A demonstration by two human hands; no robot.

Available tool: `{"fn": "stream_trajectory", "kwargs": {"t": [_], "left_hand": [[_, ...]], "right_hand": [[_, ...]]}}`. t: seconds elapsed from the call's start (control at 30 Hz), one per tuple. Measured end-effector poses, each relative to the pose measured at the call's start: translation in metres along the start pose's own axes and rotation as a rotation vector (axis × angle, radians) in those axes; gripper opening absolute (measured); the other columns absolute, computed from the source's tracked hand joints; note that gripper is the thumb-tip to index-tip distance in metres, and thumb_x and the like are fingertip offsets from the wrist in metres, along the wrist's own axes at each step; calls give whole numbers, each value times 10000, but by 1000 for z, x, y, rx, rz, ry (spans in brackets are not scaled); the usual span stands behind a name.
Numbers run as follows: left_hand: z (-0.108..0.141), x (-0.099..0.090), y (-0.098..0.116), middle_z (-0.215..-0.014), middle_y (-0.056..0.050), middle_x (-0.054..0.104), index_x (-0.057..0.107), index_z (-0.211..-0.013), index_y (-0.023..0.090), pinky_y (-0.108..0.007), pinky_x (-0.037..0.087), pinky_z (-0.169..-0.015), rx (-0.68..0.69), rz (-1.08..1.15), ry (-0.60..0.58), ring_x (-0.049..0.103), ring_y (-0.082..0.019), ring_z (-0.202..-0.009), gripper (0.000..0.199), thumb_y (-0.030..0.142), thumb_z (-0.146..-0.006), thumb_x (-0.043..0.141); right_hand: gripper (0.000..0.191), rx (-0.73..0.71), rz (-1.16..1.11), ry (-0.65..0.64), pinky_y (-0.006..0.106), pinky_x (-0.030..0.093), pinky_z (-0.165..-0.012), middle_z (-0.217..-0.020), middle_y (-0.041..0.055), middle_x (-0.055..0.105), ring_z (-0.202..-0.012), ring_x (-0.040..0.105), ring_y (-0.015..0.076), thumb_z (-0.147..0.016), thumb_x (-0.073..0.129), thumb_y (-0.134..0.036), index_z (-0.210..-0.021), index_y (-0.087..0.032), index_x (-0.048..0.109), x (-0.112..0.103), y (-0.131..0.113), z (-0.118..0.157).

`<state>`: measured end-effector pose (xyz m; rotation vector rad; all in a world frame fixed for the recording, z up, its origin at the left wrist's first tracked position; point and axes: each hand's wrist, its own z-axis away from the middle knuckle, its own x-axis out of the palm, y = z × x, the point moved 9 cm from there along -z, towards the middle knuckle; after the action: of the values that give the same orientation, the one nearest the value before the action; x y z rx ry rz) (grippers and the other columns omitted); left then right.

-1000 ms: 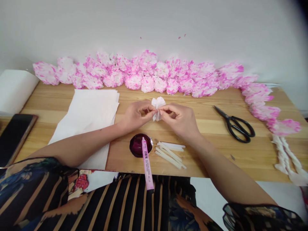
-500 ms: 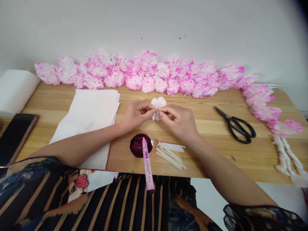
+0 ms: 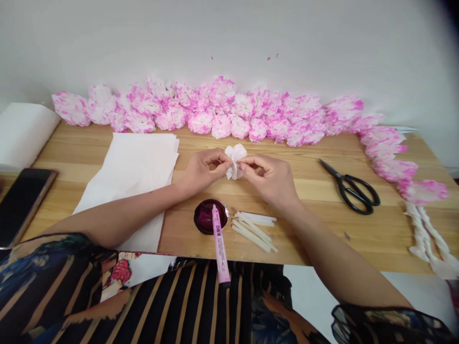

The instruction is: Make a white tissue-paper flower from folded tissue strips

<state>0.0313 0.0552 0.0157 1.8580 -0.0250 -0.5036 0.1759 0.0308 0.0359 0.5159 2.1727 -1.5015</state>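
Between my two hands, above the middle of the wooden table (image 3: 201, 186), is a small white paper flower (image 3: 236, 152) with spread, crumpled petals. My left hand (image 3: 208, 169) pinches its left side between thumb and fingers. From the right, my right hand (image 3: 270, 179) pinches it near the centre, fingertips close to those of the left. Below the hands a pink marker (image 3: 219, 243) lies with its tip on a dark round dish (image 3: 205, 217) holding deep magenta colour. Beside the dish are several thin white sticks (image 3: 254, 231).
A long row of pink-and-white paper flowers (image 3: 220, 126) lines the wall and bends down the right side. Black scissors (image 3: 353, 188) lie at right, near twisted white paper strands (image 3: 426, 234). At left are stacked white paper sheets (image 3: 125, 181), a phone (image 3: 23, 205) and a paper roll (image 3: 27, 131).
My right fingers have shifted slightly right along the paper flower, and its petals sit a little differently. My left hand has barely moved.
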Motion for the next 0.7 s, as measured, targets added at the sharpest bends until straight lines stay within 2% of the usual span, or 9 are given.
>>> {"fn": "stream_trajectory", "kwargs": {"t": [0.13, 0.3, 0.4, 0.6, 0.7], "left_hand": [[0, -3, 0, -774, -48, 711, 684, -758, 148, -250, 479, -680, 13, -2, 29, 617, -122, -705, 171, 282, -859, 649], [0, -2, 5, -796, -48, 733, 711, -777, 158, -251, 482, -690, 52, -43, 30, 639, -129, -730, 173, 286, -875, 649], [0, -2, 9, -799, -44, 739, 721, -774, 158, -245, 473, -687, 82, -69, 29, 639, -125, -728, 167, 269, -877, 650], [0, 1, 1, -833, -52, 733, 706, -854, 141, -224, 483, -659, 18, 13, 19, 640, -120, -734, 163, 296, -868, 658], [0, 3, -3, -815, -35, 706, 678, -901, 143, -208, 472, -634, -5, 21, 6, 617, -103, -698, 137, 267, -845, 668]], "right_hand": [[168, 36, -8, -11, 233, 443, -610, -799, 5, 762, -662, 634, 122, -847, 602, -197, -849, -191, 769, -1, 1, -1], [146, 24, 79, -40, 242, 438, -625, -776, 20, 742, -675, 630, 132, -837, 661, -289, -852, -177, 754, 3, -3, 0], [135, 46, 107, -45, 242, 420, -608, -770, 18, 737, -652, 613, 126, -837, 650, -271, -836, -180, 749, 4, 1, 0], [191, 160, -113, -99, 229, 440, -624, -806, 8, 760, -690, 645, 131, -847, 603, -246, -893, -182, 776, 7, 13, -1], [216, 177, -144, -119, 234, 444, -624, -776, 6, 748, -678, 637, 132, -845, 594, -251, -914, -181, 786, 9, 15, 0]]}}
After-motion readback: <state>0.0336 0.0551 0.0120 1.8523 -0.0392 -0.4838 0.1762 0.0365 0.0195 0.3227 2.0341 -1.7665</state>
